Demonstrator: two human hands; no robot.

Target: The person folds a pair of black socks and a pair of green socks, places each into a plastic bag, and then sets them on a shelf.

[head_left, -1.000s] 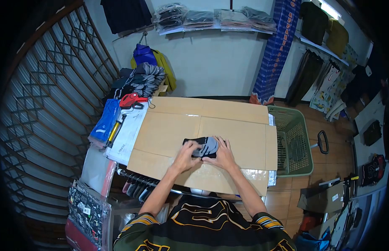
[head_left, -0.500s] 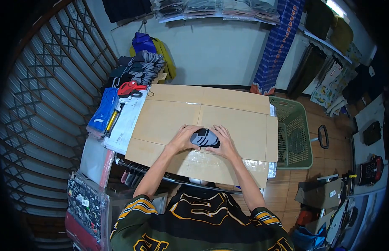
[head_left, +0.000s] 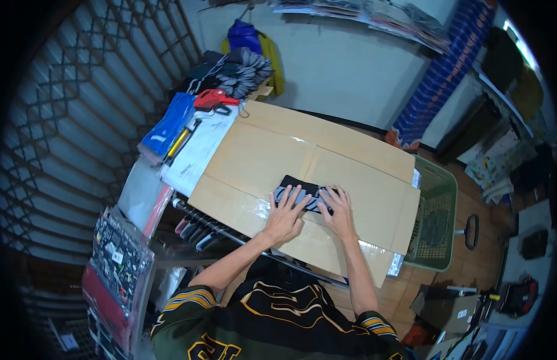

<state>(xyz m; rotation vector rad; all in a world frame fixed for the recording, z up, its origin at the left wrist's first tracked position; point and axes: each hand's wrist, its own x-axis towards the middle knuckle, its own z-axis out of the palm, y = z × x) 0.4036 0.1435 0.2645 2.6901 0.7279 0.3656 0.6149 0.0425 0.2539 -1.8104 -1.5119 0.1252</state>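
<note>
Flattened brown cardboard is spread over the table in the centre of the frame, its far edge sloping from the upper left down to the right. At the left, a metal folding gate is seen; at the right, a green basket is set just beside the cardboard. On the table's left end, a red tool, a yellow-handled tool and a blue packet are laid out.

Near the middle of the frame, a folded black-and-grey cloth is laid flat on the cardboard. Its long axis is run from left to right, the right end tipped a little lower, roughly in line with the far edge of the cardboard. Plain black is shown along the upper side, grey with dark stripes below; its front and back cannot be told apart.

Its left part is covered by the left hand and its right part by the right hand, both placed palm down, with fingers spread apart and pointed toward the upper frame. Nothing is seen clamped between fingers and thumb.
</note>
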